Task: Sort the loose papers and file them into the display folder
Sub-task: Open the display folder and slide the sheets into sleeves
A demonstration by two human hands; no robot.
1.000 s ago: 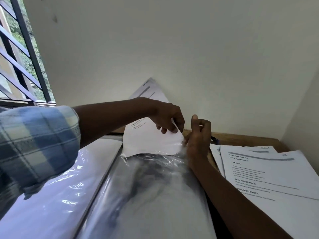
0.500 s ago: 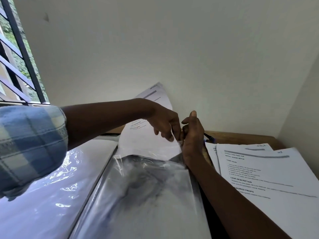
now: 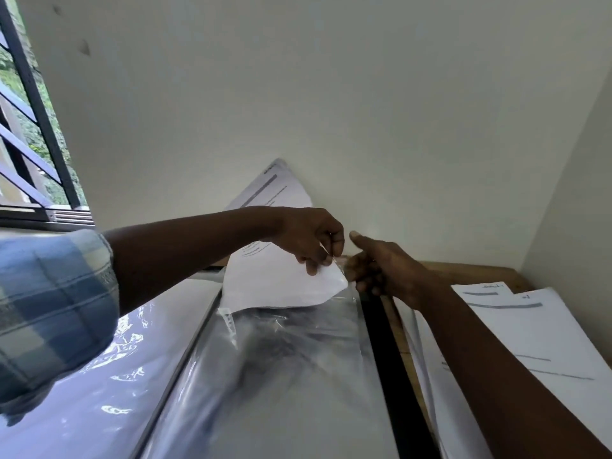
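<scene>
The left hand (image 3: 311,241) pinches the sleeve (image 3: 291,342) mouth open at its far end, the sheet (image 3: 281,286) half inside and lying far-to-near, while the right hand (image 3: 384,268) waits just right, its grip unclear.

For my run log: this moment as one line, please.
left hand: pinches white printed sheet | right hand: at clear plastic sleeve, grip unclear

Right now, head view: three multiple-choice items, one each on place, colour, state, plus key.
1. The paper stack lies: A) on the windowsill B) right of the display folder C) on the floor.
2. The left arm's shirt cuff is: A) red B) black C) blue check.
3. The sheet in the left hand is: A) mostly outside the plastic sleeve B) fully filed C) flat on the stack.
Key: B, the paper stack sits beside the display folder; C, the shirt cuff shows blue plaid; A, the left hand pinches the sheet at the plastic sleeve's mouth.
</scene>
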